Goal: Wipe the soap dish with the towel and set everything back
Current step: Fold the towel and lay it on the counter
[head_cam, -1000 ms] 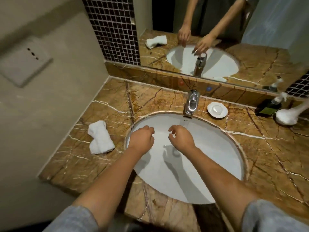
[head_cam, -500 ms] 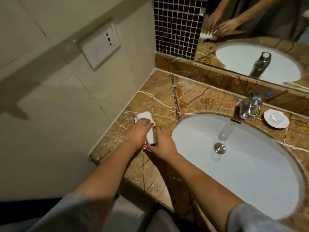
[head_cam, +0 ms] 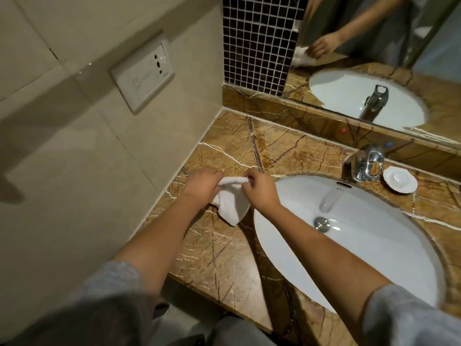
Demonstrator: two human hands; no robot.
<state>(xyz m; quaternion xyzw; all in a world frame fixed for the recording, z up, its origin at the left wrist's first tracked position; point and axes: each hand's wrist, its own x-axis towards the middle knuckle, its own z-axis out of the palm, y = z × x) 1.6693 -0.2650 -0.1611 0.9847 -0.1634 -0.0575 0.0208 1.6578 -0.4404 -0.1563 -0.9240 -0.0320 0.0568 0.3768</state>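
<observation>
Beige wall tiles (head_cam: 74, 171) are catching a dim warm glow left of the brown marble counter (head_cam: 224, 250). A white socket plate (head_cam: 142, 73) is sitting above it, dark mosaic tiles (head_cam: 257, 41) and a mirror (head_cam: 374, 46) running behind it.

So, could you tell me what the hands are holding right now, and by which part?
Both the left hand and right hand pinch the white towel along its top edge; the rest hangs down.

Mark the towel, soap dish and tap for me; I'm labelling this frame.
white cloth towel (head_cam: 233, 204), head view, middle of the hanging fold.
white round ceramic soap dish (head_cam: 400, 180), head view, its centre.
chrome metal tap (head_cam: 368, 163), head view, on its handle.
</observation>
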